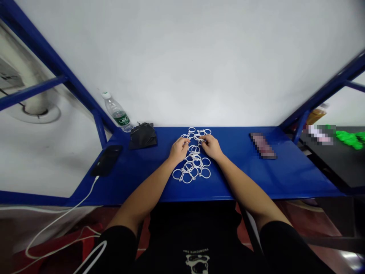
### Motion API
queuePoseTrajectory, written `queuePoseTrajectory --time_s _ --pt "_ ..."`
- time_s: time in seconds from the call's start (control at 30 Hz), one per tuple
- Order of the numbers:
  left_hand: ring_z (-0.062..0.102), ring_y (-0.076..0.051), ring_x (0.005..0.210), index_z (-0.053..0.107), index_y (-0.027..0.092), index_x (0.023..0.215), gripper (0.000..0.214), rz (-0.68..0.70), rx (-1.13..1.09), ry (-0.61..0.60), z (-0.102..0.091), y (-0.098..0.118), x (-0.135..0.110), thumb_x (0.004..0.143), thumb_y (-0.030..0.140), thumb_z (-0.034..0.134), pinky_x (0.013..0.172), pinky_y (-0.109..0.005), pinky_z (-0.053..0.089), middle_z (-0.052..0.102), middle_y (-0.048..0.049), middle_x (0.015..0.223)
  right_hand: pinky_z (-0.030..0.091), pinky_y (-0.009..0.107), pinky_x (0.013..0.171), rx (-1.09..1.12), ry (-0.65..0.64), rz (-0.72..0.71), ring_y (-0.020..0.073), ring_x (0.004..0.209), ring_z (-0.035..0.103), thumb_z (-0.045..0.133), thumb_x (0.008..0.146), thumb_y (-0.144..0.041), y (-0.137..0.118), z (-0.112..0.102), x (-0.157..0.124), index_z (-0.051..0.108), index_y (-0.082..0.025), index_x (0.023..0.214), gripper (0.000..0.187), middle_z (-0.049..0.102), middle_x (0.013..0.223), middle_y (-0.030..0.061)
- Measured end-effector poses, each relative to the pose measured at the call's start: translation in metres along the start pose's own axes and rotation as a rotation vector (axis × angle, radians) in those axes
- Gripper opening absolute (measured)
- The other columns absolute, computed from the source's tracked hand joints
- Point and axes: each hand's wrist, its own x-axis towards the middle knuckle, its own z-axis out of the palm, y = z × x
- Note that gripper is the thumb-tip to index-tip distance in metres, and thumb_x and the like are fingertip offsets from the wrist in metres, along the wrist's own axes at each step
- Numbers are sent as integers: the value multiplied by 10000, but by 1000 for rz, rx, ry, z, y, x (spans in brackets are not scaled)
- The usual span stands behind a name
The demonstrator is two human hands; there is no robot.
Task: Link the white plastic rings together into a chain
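Several white plastic rings (187,177), each with a small eyelet on its edge, lie in a loose, overlapping band down the middle of the blue table. Toward the far end of the band, my left hand (179,149) is closed, thumb and fingers pinched; a small white bit shows at its fingertips, too small to name. Across from it, my right hand (212,147) pinches a white ring (199,137) by its edge. More rings lie just beyond both hands and between my wrists.
On the blue table (228,186), a clear bottle (122,117), a black wrapped bundle (143,136) and a black phone (107,161) on a white cable stand left. A blurred-out flat object (262,145) lies right. Blue frame posts rise at both sides; a white wall stands behind.
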Motion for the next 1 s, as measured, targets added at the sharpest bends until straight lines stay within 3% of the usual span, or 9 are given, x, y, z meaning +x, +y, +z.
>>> queuePoseTrajectory --time_s 0.23,0.47,0.57,0.67,0.8,1.0 --pt "694 -188 945 678 203 873 261 -20 -3 42 -2 0 3 919 83 451 908 -304 531 742 -34 963 531 342 772 31 4 5 192 741 609 624 915 -256 -6 -2 0 737 -202 1033 172 691 948 66" --pt "696 -188 861 634 200 780 281 -98 -25 92 -5 0 6 874 52 414 846 -302 544 741 -28 876 529 323 773 66 -1 34 183 733 628 578 877 -215 -9 -3 -3 749 -198 1160 331 723 909 44" --pt "724 -189 888 685 193 919 279 -98 -64 104 -3 0 4 893 57 443 869 -309 563 774 -33 931 523 320 769 57 0 14 189 756 647 573 887 -230 -10 -4 -3 772 -193 1109 300 733 889 49" --pt "753 -188 941 717 204 1084 307 -39 -89 12 -1 2 0 905 66 508 924 -329 587 805 -33 1044 516 309 728 78 -12 43 178 708 651 551 945 -281 -9 -3 -3 772 -195 1096 281 766 886 46" --pt "740 -193 1111 758 212 912 244 152 -60 -111 1 5 -4 904 76 556 1046 -356 571 781 -36 1229 523 291 705 138 -30 63 170 686 675 538 960 -271 -6 -1 -3 758 -205 1136 289 794 878 34" --pt "713 -196 1181 743 223 1216 301 47 88 -86 -4 4 2 1001 177 538 1049 -323 564 738 -50 1316 539 303 732 118 -18 64 180 716 692 563 957 -281 -6 -3 -4 773 -209 1113 272 807 946 50"
